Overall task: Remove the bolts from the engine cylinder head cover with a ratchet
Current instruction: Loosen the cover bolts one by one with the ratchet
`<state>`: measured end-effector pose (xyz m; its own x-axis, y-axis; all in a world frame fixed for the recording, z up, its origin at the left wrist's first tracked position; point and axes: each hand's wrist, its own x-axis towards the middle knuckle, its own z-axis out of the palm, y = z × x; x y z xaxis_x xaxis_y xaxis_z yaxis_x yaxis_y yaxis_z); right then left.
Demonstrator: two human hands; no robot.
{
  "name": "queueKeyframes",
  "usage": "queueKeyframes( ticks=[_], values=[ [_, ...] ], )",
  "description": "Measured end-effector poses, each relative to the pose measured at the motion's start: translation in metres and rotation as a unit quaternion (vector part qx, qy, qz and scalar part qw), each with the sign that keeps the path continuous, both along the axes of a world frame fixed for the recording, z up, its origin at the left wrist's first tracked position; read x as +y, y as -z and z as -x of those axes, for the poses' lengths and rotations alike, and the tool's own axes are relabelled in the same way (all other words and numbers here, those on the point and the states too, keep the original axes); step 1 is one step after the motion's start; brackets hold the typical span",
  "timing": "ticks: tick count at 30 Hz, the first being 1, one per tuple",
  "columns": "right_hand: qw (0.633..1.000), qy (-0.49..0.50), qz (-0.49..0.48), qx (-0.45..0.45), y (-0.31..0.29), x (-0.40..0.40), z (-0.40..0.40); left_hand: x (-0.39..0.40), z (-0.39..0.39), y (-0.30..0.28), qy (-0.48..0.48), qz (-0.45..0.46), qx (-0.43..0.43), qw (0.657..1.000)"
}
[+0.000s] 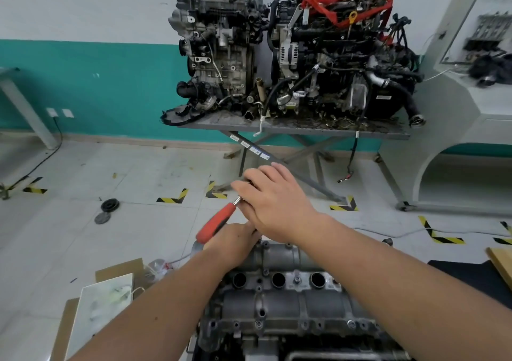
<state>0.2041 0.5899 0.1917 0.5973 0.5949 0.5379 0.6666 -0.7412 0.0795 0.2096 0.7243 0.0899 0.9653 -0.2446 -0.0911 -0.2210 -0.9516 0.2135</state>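
Note:
The grey engine cylinder head cover [279, 306] lies below me with three round holes in a row. Bolts show on it, one near the holes [297, 279] and one on the near flange [351, 324]. The ratchet [219, 222] has a red handle that slants up to the right above the cover's far left corner. My right hand [277, 202] curls over its metal head end and hides it. My left hand [235, 243] sits just under the right hand, beside the handle. Its fingers are hidden, so its hold is unclear.
Two complete engines [291, 50] stand on a folding metal stand [291, 127] against the teal wall ahead. Open cardboard boxes [105, 299] lie on the floor at my left. A black pulley [110, 205] lies on the tiles. A grey console [471, 97] stands at the right.

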Motion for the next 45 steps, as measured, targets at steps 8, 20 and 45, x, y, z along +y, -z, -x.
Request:
queueKeyframes(
  ticks=[8, 20, 45],
  values=[
    [0.906, 0.105, -0.051, 0.408, -0.056, 0.013, -0.021, 0.006, -0.004, 0.010, 0.015, -0.093, -0.035, 0.995],
    [0.555, -0.053, -0.665, 0.497, 0.007, 0.024, -0.007, 0.008, -0.007, 0.016, 0.019, -0.044, -0.057, 0.997],
    [0.983, 0.090, 0.039, 0.154, -0.028, 0.017, -0.019, 0.008, -0.003, 0.014, 0.048, -0.126, -0.077, 0.988]
  ],
)
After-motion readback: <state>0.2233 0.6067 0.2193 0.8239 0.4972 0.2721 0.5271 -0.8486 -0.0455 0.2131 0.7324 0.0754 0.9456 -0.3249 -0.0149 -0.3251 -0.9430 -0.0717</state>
